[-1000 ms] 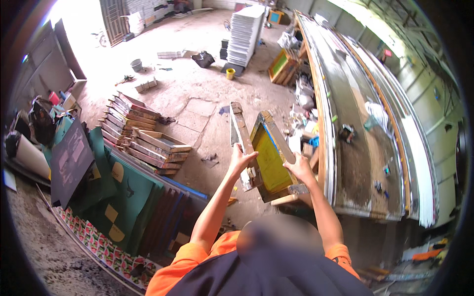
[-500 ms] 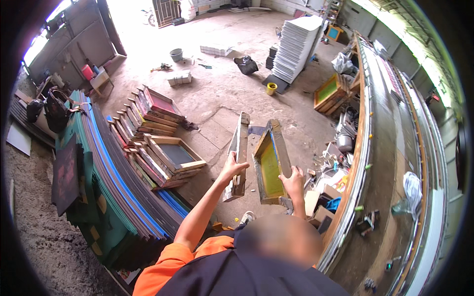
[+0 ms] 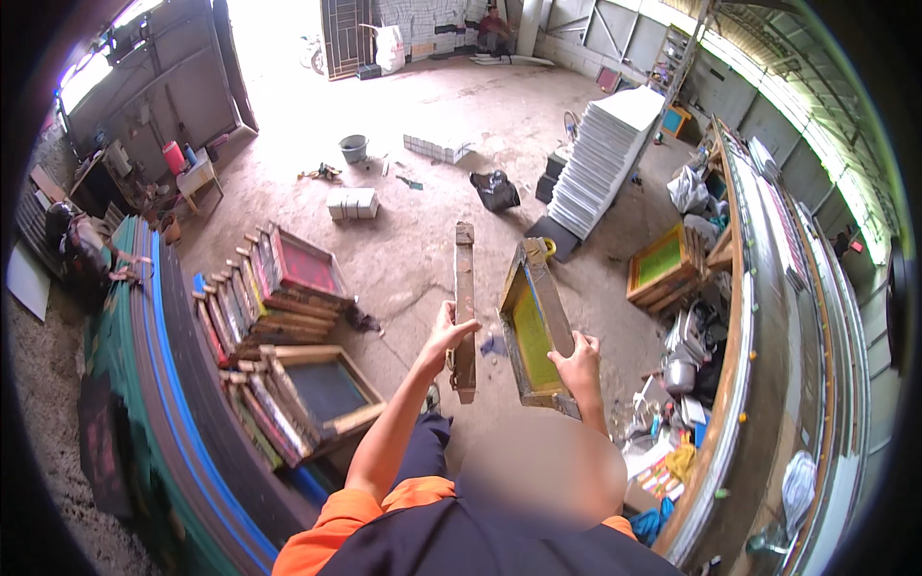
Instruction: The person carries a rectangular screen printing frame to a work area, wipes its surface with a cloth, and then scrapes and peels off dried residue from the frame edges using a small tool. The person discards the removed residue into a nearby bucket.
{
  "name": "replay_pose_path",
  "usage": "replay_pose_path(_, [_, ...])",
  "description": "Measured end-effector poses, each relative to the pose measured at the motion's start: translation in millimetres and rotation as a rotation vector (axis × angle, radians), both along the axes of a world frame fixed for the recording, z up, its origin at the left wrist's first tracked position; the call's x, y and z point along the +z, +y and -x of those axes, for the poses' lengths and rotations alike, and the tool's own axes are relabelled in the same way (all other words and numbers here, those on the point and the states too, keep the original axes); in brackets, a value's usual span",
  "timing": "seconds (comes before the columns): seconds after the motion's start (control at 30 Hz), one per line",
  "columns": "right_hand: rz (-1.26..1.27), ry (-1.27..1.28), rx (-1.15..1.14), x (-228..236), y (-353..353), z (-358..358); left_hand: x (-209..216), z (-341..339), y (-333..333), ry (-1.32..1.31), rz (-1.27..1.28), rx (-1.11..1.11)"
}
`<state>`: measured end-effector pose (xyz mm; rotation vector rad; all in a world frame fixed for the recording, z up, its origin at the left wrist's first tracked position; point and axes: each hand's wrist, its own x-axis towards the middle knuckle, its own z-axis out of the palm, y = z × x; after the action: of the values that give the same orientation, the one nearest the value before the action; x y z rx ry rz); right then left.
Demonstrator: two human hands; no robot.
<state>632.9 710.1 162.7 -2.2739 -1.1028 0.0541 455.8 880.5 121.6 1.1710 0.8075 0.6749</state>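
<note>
My left hand (image 3: 448,338) is closed around the side of a wooden screen-printing frame (image 3: 465,264), which hangs upright and shows almost only its worn edge. In my right hand (image 3: 580,372) is a second screen-printing frame with yellow-green mesh (image 3: 531,331), gripped by its right-hand bar and tilted slightly. The two frames are held apart in front of me, above the floor. To the left, a row of similar frames leans together, a red-meshed frame (image 3: 305,267) at the far end and a dark-meshed frame (image 3: 331,391) nearer me.
A long table (image 3: 768,384) runs along the right, with clutter and a metal pot (image 3: 680,375) beneath its edge. Stacked coloured boards (image 3: 182,413) line the left. Ahead stand a tall white stack (image 3: 610,158), a black bag (image 3: 495,190) and a grey bucket (image 3: 353,148). A person (image 3: 496,35) sits far back.
My view has shifted forward, bringing the leaning frames on the left closer. Both hands keep their grip; the left frame has turned more edge-on. My leg now shows below it.
</note>
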Motion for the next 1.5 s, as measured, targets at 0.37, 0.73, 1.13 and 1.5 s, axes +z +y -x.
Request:
replay_pose_path(0.37, [0.017, 0.114, 0.060, 38, 291, -107, 50, -89, 280, 0.152, -0.063, -0.019])
replay_pose_path(0.73, [-0.114, 0.212, 0.166, 29, 556, -216, 34, -205, 557, 0.133, -0.231, 0.093])
replay_pose_path(1.13, [-0.078, 0.173, 0.168, 42, 827, -353, 42, -337, 822, 0.174, -0.315, -0.031])
replay_pose_path(1.5, [-0.004, 0.143, -0.192, 24, 931, -469, -21, -523, 992, 0.159, -0.311, -0.410])
